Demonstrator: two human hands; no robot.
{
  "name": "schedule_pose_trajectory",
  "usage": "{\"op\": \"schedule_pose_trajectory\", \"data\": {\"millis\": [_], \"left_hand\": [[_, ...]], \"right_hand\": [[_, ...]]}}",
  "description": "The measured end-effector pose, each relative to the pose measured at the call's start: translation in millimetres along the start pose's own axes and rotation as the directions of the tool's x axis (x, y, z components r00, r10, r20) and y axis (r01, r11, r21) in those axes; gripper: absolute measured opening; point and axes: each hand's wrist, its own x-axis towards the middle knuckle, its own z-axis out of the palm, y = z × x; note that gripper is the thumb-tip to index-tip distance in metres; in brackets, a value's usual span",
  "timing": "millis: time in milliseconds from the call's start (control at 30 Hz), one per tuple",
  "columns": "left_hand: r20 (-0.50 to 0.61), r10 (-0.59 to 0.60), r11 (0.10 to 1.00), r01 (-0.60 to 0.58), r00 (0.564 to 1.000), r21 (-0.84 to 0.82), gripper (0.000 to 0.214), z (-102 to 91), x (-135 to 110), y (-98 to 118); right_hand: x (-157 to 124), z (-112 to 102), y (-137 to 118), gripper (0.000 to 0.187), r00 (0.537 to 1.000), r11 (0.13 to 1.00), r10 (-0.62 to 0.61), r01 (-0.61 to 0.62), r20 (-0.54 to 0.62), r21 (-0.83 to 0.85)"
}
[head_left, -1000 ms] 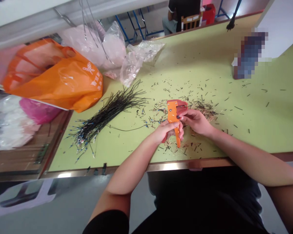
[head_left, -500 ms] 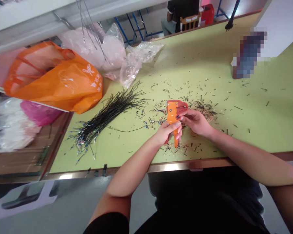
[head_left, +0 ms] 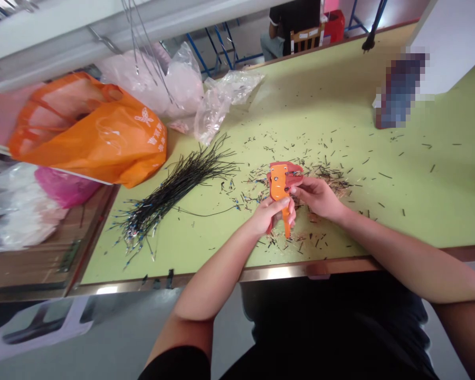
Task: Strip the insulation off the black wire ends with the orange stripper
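My left hand (head_left: pixel 275 211) is wrapped round the handles of an orange and red wire stripper (head_left: pixel 278 182), held upright above the table. Close by the tool's red jaws, my right hand (head_left: pixel 316 196) has its thumb and fingers pinched together. Whatever is between those fingertips is too small to make out. Short black wire offcuts (head_left: pixel 332 177) lie scattered under and around both hands. To the left rests a bundle of thin black wires (head_left: pixel 174 184) with blue and metal ends at its near side. One single wire (head_left: pixel 206 215) curves from near the bundle toward my left hand.
An orange bag (head_left: pixel 103 142) and clear plastic bags (head_left: pixel 221 100) stand at the table's left back. Thin cables (head_left: pixel 150 53) hang from a white rail above. A white panel (head_left: pixel 447 47) rises at the right. Beyond the green table (head_left: pixel 312 105), a person (head_left: pixel 295 24) sits.
The red jaw part of the wire stripper has shifted slightly against its orange body. Both hands stay nearly in place, and the view has moved a little.
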Motion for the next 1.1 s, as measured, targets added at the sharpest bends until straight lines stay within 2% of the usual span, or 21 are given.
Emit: {"op": "schedule_pose_trajectory", "data": {"millis": [100, 167, 200, 233, 300, 367, 467, 600, 667, 767, 833, 933, 1033, 1100], "left_hand": [[-0.008, 0.012, 0.997, -0.011, 1.000, 0.071, 0.059, -5.6, -2.1, 6.5], [-0.031, 0.061, 0.966, -0.051, 0.998, 0.253, 0.059, -9.4, -5.7, 12.4], [-0.058, 0.103, 0.922, -0.074, 0.993, 0.381, 0.057, -10.9, -8.2, 16.1], [-0.095, 0.158, 0.851, -0.087, 0.983, 0.517, 0.053, -11.9, -11.0, 20.3], [-0.178, 0.294, 0.651, -0.060, 0.939, 0.757, 0.043, -12.9, -16.7, 29.7], [-0.219, 0.412, 0.442, 0.016, 0.885, 0.897, 0.039, -13.7, -21.1, 38.9], [-0.203, 0.505, 0.226, 0.099, 0.839, 0.969, 0.048, -18.3, -22.5, 47.0], [-0.160, 0.584, 0.065, 0.150, 0.796, 0.986, 0.046, -30.9, -17.9, 43.5], [-0.152, 0.586, 0.017, 0.175, 0.796, 0.984, 0.043, -35.3, -15.7, 39.1], [-0.146, 0.553, -0.026, 0.192, 0.820, 0.981, 0.035, -35.6, -14.5, 33.9], [-0.135, 0.563, -0.058, 0.202, 0.815, 0.978, 0.029, -33.2, -14.5, 32.1], [-0.113, 0.631, -0.085, 0.214, 0.767, 0.973, 0.026, -31.0, -13.3, 30.7], [-0.123, 0.694, -0.058, 0.225, 0.709, 0.973, 0.024, -33.4, -10.4, 30.4], [-0.132, 0.691, -0.048, 0.227, 0.711, 0.973, 0.020, -37.1, -8.7, 31.1]], "right_hand": [[1.4, -9.7, -1.6, 0.032, 0.995, 0.986, 0.003, -0.020, -0.102, -0.168], [2.7, -18.9, -1.9, 0.030, 0.983, 0.950, -0.055, -0.002, -0.174, -0.314], [3.5, -23.7, -2.2, 0.027, 0.978, 0.923, -0.097, 0.018, -0.186, -0.385], [4.3, -28.5, -2.6, 0.024, 0.973, 0.893, -0.140, 0.045, -0.181, -0.448], [5.8, -37.0, -3.8, 0.020, 0.967, 0.834, -0.211, 0.103, -0.141, -0.542], [7.3, -43.6, -5.2, 0.018, 0.961, 0.789, -0.258, 0.150, -0.100, -0.596], [9.6, -49.4, -6.8, 0.019, 0.954, 0.751, -0.292, 0.188, -0.064, -0.633], [12.4, -52.3, -6.1, 0.020, 0.957, 0.727, -0.287, 0.191, -0.040, -0.660], [13.3, -52.7, -4.4, 0.020, 0.962, 0.724, -0.271, 0.183, -0.030, -0.665], [13.8, -52.8, -1.5, 0.018, 0.969, 0.724, -0.246, 0.176, -0.012, -0.667], [13.6, -52.7, -0.2, 0.018, 0.970, 0.707, -0.244, 0.172, -0.008, -0.686], [13.2, -52.4, 0.0, 0.020, 0.971, 0.677, -0.237, 0.177, 0.016, -0.714], [13.2, -52.0, -1.7, 0.022, 0.968, 0.676, -0.248, 0.191, 0.024, -0.712], [13.1, -51.9, -2.8, 0.023, 0.964, 0.676, -0.266, 0.198, 0.015, -0.710]]}}
